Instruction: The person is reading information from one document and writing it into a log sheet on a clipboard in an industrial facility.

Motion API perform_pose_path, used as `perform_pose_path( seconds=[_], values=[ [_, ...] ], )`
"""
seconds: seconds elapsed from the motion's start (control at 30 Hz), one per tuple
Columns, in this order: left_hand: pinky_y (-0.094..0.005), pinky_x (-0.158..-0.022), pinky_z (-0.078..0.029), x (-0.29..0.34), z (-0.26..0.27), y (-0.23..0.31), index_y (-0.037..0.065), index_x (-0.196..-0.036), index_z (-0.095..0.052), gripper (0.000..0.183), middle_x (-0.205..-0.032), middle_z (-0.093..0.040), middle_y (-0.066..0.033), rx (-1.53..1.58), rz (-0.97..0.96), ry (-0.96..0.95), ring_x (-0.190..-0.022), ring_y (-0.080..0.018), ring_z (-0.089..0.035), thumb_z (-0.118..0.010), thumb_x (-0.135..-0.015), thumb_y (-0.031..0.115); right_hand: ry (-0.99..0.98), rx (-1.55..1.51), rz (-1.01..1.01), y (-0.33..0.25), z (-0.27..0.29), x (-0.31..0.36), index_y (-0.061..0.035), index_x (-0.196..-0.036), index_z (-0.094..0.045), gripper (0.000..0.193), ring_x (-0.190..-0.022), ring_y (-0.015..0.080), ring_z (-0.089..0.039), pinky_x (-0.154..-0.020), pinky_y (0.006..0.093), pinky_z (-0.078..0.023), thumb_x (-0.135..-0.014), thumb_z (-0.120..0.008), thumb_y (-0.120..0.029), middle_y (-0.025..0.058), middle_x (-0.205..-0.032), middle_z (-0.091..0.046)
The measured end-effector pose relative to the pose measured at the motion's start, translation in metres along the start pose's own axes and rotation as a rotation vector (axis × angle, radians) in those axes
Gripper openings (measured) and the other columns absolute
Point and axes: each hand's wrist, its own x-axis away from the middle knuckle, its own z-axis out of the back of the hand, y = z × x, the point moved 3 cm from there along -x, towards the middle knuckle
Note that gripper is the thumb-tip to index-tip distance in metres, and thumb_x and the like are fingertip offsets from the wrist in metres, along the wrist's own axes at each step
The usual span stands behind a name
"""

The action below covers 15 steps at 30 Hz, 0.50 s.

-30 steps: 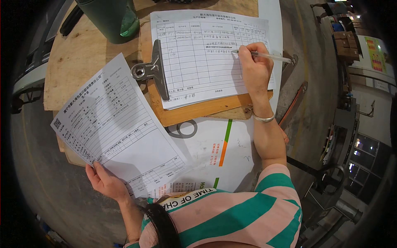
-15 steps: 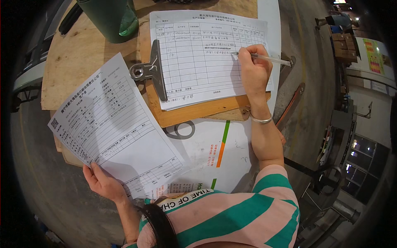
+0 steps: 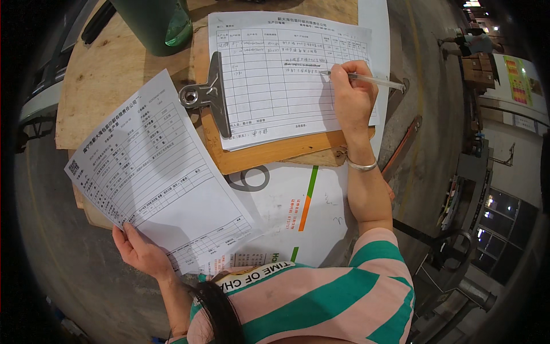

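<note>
A pen (image 3: 375, 81) with a clear barrel is gripped in my right hand (image 3: 353, 94), its tip on a ruled form (image 3: 275, 97) that bears handwriting in its upper rows. The form lies on a brown clipboard (image 3: 286, 153), under a big metal clip (image 3: 216, 97) at its left side. My left hand (image 3: 143, 252) pinches the lower left edge of a printed sheet (image 3: 172, 218), which is tilted and slightly curled. Below the clipboard, the grey ring handles of scissors (image 3: 256, 179) stick out; their blades are hidden.
A dark green container (image 3: 152, 26) stands at the back of the wooden table (image 3: 80, 86), beside a black object (image 3: 98, 22). A white printed sheet (image 3: 321, 241) lies under the clipboard. Another person (image 3: 475, 43) is far off at the upper right, near cardboard boxes (image 3: 478, 71).
The printed sheet in my left hand has shifted slightly up and left. My right hand and the pen have moved a tiny bit along the row. The distant person has changed posture.
</note>
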Motion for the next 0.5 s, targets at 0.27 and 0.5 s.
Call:
perform_pose_path(
  seconds=[0.27, 0.5],
  values=[
    [-0.0202, -0.070, -0.040, 0.0003, -0.0047, 0.0043, -0.007, -0.105, -0.047, 0.025, -0.093, -0.055, -0.0091, -0.014, -0.018, -0.021, -0.078, -0.0101, -0.048, -0.040, -0.090, 0.012, -0.013, 0.033, 0.005, 0.0006, 0.0000, -0.0001, 0.0007, -0.070, -0.052, 0.010, -0.054, 0.0055, -0.045, -0.049, 0.0215, -0.038, -0.075, -0.057, -0.006, 0.0007, -0.057, -0.052],
    [-0.0203, -0.070, -0.039, -0.0008, -0.0031, 0.0027, -0.007, -0.105, -0.046, 0.025, -0.094, -0.055, -0.0090, -0.006, -0.021, -0.001, -0.079, -0.0101, -0.048, -0.039, -0.090, 0.012, 0.012, -0.007, 0.005, 0.0010, -0.0004, 0.0002, 0.0006, -0.069, -0.051, 0.009, -0.054, 0.0047, -0.045, -0.049, 0.0205, -0.038, -0.074, -0.057, -0.004, 0.0000, -0.057, -0.052]
  ],
)
